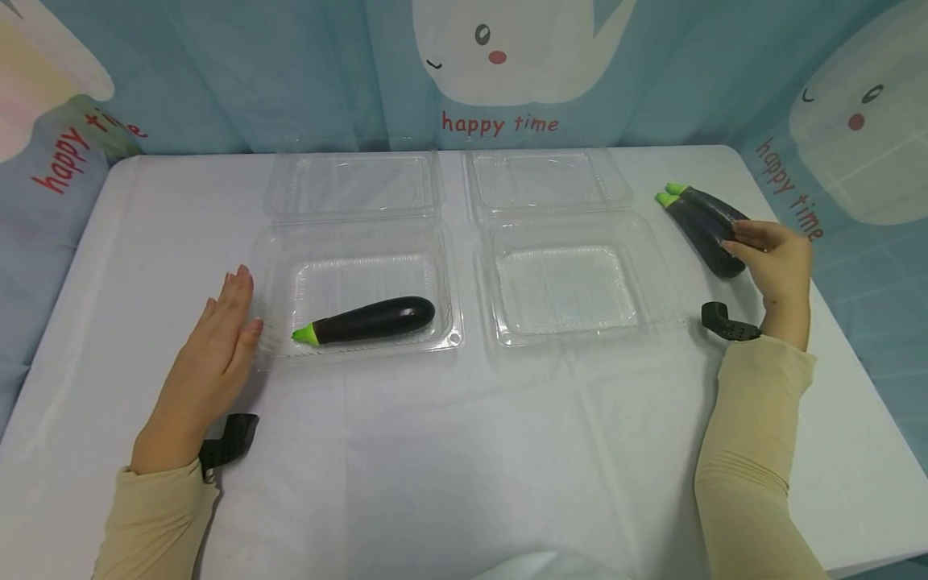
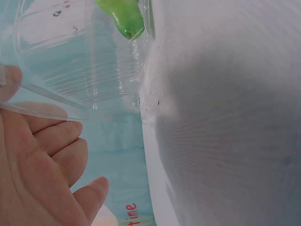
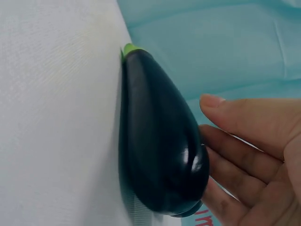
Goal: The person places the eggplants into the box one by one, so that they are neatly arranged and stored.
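Two dark eggplants [image 1: 702, 234] with green tips lie side by side at the table's right. The right hand [image 1: 779, 262] is at their thick ends, fingers slightly bent; in the right wrist view its fingers touch or nearly touch the eggplant [image 3: 160, 136], and the thumb stands off it. A third eggplant [image 1: 377, 319] lies in the front half of the left clear container [image 1: 449, 322], green tip to the left. Beside that container's left edge is the left hand [image 1: 210, 354], fingers extended; in the left wrist view the clear rim [image 2: 47, 96] crosses in front of its fingers.
Another open clear container [image 1: 565, 290] stands right of the first, nothing inside. Both lids [image 1: 355, 185] lie folded back behind the trays. White cloth covers the table [image 1: 464, 451]; a blue printed curtain [image 1: 290, 72] hangs behind and at both sides.
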{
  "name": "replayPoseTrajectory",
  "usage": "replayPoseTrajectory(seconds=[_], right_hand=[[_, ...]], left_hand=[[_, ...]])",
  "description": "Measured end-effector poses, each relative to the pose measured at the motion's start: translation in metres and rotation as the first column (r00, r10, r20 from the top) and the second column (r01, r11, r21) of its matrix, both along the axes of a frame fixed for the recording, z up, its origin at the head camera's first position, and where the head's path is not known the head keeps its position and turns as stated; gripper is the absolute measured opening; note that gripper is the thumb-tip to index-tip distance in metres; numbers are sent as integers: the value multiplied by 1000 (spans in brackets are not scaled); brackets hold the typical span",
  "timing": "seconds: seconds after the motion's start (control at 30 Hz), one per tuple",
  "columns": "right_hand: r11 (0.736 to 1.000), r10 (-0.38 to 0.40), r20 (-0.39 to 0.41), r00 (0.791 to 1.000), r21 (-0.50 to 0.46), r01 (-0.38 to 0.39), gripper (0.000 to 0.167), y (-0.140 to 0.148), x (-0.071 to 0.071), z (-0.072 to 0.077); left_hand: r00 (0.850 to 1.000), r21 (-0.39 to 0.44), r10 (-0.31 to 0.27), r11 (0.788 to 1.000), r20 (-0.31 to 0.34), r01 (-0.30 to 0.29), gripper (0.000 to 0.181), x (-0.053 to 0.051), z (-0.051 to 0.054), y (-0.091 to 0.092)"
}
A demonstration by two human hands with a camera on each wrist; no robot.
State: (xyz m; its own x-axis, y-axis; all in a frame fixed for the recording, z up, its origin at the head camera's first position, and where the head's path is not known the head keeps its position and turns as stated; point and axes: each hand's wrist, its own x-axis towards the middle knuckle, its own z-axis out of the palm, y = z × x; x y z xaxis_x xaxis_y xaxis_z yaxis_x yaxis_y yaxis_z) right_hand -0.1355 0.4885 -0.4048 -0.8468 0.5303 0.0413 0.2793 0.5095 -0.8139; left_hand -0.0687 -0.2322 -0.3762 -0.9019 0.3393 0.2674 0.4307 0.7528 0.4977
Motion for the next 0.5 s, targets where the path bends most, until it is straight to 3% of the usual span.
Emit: replayPoseTrajectory(seconds=[0.13, 0.5], right_hand=[[997, -29, 51, 998, 67, 26, 49, -1, 1, -1], [998, 21, 145, 989, 54, -29, 61, -10, 3, 0]], left_hand=[[1000, -5, 1, 1000, 0, -1, 55, 0, 0, 0], [1000, -4, 4, 1000, 14, -4, 55, 0, 0, 0]])
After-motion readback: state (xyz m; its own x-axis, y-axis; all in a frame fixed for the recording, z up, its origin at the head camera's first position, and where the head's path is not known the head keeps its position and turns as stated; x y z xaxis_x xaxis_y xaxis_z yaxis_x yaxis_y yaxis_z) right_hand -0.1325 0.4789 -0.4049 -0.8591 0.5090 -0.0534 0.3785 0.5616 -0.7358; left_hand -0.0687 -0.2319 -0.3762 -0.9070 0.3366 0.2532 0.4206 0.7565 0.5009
